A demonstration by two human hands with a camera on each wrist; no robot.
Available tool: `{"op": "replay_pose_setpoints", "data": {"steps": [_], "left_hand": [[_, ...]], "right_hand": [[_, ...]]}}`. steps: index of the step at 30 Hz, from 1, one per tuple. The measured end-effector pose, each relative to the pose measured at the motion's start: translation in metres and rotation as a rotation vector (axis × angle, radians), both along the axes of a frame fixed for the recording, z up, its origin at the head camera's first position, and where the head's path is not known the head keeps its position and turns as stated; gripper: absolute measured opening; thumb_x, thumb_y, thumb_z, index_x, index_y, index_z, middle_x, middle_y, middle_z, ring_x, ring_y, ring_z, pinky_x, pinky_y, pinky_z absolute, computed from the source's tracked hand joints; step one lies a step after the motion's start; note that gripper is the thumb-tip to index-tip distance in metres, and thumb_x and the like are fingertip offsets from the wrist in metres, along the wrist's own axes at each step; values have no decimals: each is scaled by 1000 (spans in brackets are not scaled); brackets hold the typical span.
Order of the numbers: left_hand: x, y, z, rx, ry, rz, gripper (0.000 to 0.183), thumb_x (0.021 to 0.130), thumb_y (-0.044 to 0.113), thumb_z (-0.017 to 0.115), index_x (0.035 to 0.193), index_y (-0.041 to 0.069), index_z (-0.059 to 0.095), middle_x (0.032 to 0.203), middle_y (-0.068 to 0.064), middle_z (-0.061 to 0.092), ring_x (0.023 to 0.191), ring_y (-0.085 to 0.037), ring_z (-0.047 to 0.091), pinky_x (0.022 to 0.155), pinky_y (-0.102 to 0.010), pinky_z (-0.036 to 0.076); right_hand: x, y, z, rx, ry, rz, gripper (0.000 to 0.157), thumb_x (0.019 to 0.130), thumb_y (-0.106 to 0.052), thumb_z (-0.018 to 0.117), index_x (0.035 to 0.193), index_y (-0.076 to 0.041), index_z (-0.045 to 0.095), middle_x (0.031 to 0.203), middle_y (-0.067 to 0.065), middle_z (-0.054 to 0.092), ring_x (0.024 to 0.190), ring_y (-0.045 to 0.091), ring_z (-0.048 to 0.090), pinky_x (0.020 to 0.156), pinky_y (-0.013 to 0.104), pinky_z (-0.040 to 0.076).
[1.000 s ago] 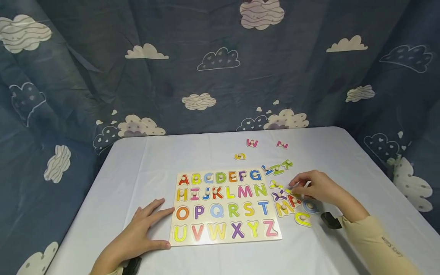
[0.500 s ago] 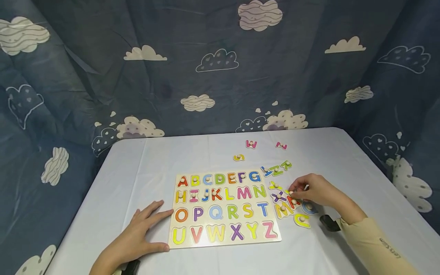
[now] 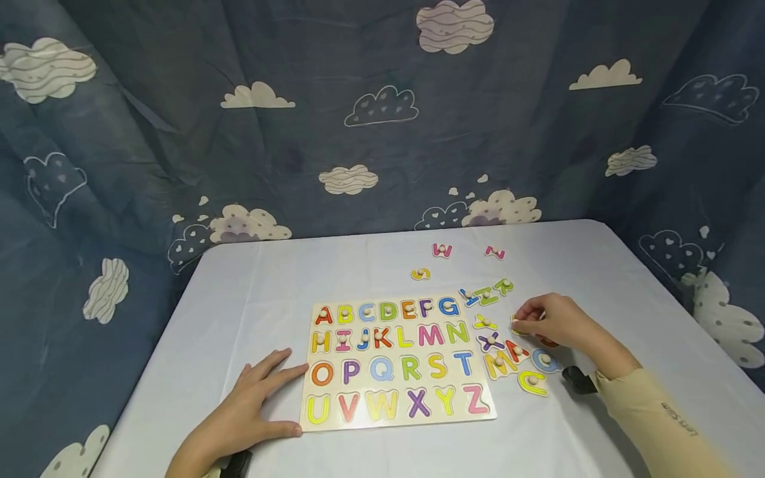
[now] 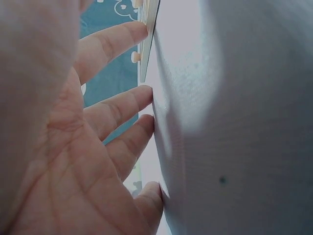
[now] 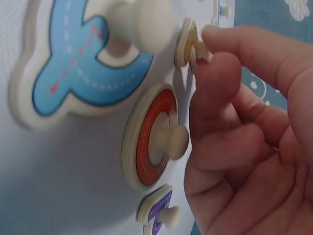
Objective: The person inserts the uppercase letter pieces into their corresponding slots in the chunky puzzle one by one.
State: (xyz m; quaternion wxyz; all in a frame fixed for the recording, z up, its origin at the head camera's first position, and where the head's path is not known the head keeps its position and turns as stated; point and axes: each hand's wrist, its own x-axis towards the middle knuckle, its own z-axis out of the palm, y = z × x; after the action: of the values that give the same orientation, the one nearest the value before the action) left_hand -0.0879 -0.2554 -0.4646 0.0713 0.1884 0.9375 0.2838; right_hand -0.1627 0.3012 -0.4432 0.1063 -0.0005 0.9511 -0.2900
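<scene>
My left hand [image 3: 251, 401] lies with spread fingers at the left edge of a wooden alphabet puzzle board [image 3: 400, 385]. Its index fingertip meets the board's side and the thumb touches the lower left corner. To the right of the board, my right hand [image 3: 556, 322] pinches a yellow letter piece [image 5: 186, 41] by its knob, between thumb and index finger; the fingers partly cover it. Below that hand in the right wrist view are a blue Q piece [image 5: 78, 73], a red-orange O piece [image 5: 151, 142] and a purple piece [image 5: 159, 208].
Knobbed letters A to K fill the board's upper slots. Loose pieces beside it include a red A [image 3: 516, 350], a yellow-orange M [image 3: 501, 364] and a yellow U [image 3: 532, 383]. A pink W [image 3: 442, 250] and a yellow S [image 3: 421, 273] lie farther back on the white-covered table [image 3: 299, 272].
My right hand has moved slightly right and away with the yellow piece, off the spot beside the red A, which now shows fully. The left hand stays at the board.
</scene>
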Motion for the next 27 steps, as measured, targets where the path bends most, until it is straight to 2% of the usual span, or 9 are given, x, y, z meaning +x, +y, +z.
{"op": "replay_pose_setpoints", "data": {"steps": [5, 8, 14, 21, 27], "left_hand": [[2, 2, -3, 2, 21, 1, 93, 66, 64, 94, 150, 35, 64, 168, -12, 46, 159, -44, 36, 126, -80, 16], [2, 1, -4, -6, 8, 7, 94, 66, 64, 94, 150, 36, 63, 169, -11, 45, 160, -43, 36, 126, -80, 15], [-1, 2, -3, 8, 45, -28, 93, 68, 63, 93, 151, 34, 63, 168, -12, 46, 159, -46, 36, 126, -80, 16], [-1, 2, -4, 11, 44, -32, 93, 68, 62, 94, 151, 34, 63, 168, -12, 45, 159, -46, 36, 126, -79, 16], [0, 0, -2, 15, 57, -35, 92, 68, 61, 94, 151, 33, 63, 168, -13, 45, 158, -46, 37, 125, -80, 16]], "right_hand": [[-2, 7, -4, -17, -2, 12, 24, 92, -23, 83, 102, -3, 75, 82, 3, 62, 71, 17, 56, 53, 24, 46], [-2, 8, -8, -30, 7, 24, 23, 93, -22, 83, 103, -3, 75, 81, 2, 62, 69, 16, 56, 52, 24, 46], [0, 7, -6, -18, 69, 13, 26, 95, -24, 82, 106, -2, 75, 83, 3, 63, 70, 15, 55, 51, 23, 44], [0, -16, 5, -88, 36, 29, 28, 95, -28, 81, 108, -4, 75, 88, 3, 63, 75, 17, 55, 53, 23, 43], [-5, -47, 4, -126, 66, 131, 19, 96, -25, 80, 104, -7, 76, 87, 1, 64, 78, 16, 56, 59, 21, 46]]}}
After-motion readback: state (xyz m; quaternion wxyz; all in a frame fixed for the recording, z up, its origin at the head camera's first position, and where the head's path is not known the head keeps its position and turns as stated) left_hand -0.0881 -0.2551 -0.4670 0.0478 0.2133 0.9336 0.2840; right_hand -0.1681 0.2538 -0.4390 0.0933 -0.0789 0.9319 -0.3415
